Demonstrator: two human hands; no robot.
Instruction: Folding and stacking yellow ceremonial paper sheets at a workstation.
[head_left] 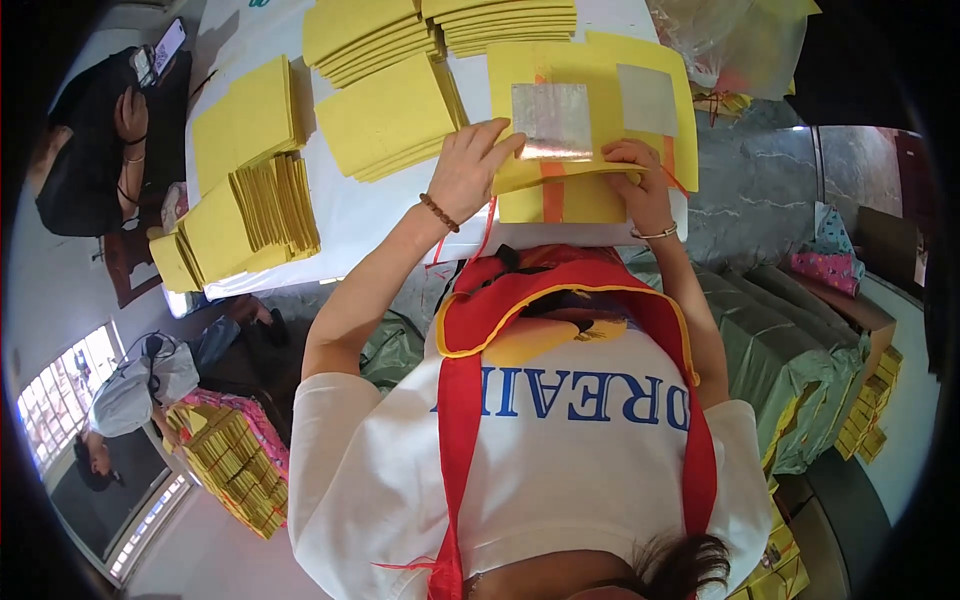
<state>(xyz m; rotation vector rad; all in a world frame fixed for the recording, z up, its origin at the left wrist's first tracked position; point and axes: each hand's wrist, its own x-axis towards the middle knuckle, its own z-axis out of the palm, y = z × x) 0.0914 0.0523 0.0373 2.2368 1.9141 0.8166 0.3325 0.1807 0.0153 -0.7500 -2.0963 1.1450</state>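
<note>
A yellow paper sheet (605, 85) lies before me on the white table, with shiny silver-grey patches and orange strips on it. Its near part is raised in a fold. My right hand (642, 185) is closed at the right end of this fold, thumb and fingers pinching the paper. My left hand (473, 165) rests at the sheet's left edge, fingers stretched and slightly apart, fingertips beside the silver patch (552, 118). Just left of that hand lies a fanned stack of folded yellow paper pieces (385, 115).
More yellow stacks (245, 115) cover the white table (340, 220). A clear plastic bag (735, 45) is at the far right. Green wrapped bundles (790, 340) stand on the right floor. At left are a person with a phone (170, 45) and another beside bundled yellow pieces (235, 465).
</note>
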